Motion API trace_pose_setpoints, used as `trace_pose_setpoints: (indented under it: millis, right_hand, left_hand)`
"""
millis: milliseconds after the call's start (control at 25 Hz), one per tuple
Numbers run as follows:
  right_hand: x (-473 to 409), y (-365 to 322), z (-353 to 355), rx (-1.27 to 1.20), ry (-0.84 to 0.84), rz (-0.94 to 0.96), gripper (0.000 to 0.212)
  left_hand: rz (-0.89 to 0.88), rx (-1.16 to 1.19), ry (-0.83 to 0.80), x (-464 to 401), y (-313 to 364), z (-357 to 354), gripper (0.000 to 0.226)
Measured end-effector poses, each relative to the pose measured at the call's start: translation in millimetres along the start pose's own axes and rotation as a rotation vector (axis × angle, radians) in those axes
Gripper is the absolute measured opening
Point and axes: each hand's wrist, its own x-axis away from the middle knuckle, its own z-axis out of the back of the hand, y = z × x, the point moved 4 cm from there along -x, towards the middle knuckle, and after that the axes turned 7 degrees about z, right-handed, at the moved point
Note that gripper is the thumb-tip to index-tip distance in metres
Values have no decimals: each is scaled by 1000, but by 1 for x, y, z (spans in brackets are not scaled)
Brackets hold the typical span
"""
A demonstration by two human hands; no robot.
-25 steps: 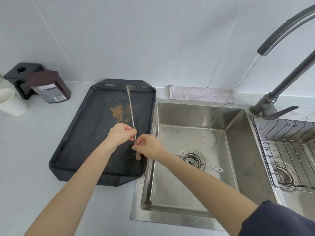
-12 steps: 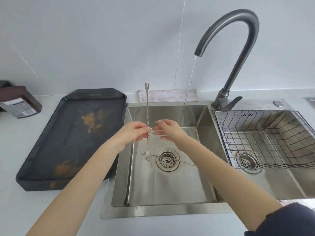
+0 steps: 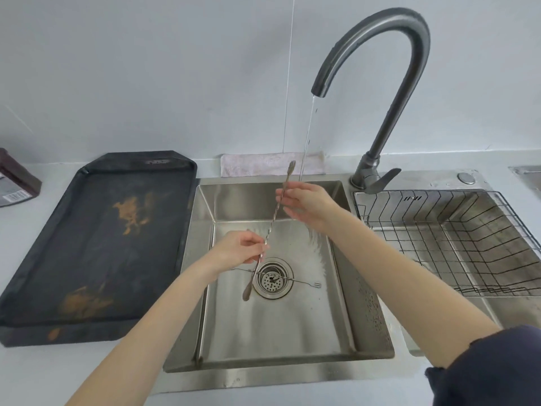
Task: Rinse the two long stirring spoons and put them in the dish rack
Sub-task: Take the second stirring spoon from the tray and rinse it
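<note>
Gleaming twisted-stem spoon [image 3: 272, 227], fork-tipped, between both hands' grip

Tray [image 3: 96, 244] was black with orange-brown stains. Sink [image 3: 292, 326] was brushed silver steel, faucet [image 3: 409, 54] dark grey. Held stirring spoon [image 3: 270, 227] was silver with a twisted shaft. Cloth [image 3: 263, 164] at the worktop's back edge was pale pink. Rack [image 3: 456, 244] was black wire grid. Sleeve [image 3: 497, 367] was navy.

The scene is seen from a single head-worn wide-angle view, aimed forward and down at close range over the sink basin [image 3: 278, 317], which is centred. The tap [image 3: 377, 92] is placed at 1 o'clock, the dark tray [image 3: 96, 244] at 9 o'clock and the wire rack [image 3: 456, 241] at 3 o'clock. Both forearms are seen entering from the bottom edge.
</note>
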Motion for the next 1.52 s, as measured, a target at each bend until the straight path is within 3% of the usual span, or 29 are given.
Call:
trace_pose_setpoints:
  millis: [80, 480, 760, 960, 1200, 1520]
  right_hand:
    - [-13, -8, 12, -66, 25, -9, 17]
    - [-55, -28, 28, -29, 36, 80, 19]
    - [-60, -44, 31, 2, 164, 196, 17]
    - [-55, -41, 24, 51, 75, 233, 16]
    - [-49, -53, 33, 78, 141, 290, 18]
    - [-46, -69, 30, 140, 176, 412, 13]
  left_hand:
    - [15, 5, -3, -7, 0, -2, 7]
    - [58, 42, 61, -51, 2, 0, 6]
    - [-11, 28, 105, -62, 12, 0, 5]
    - [-81, 30, 143, -64, 23, -2, 18]
    - [-137, 22, 92, -74, 43, -8, 24]
    - [-57, 158, -23, -64, 39, -17, 30]
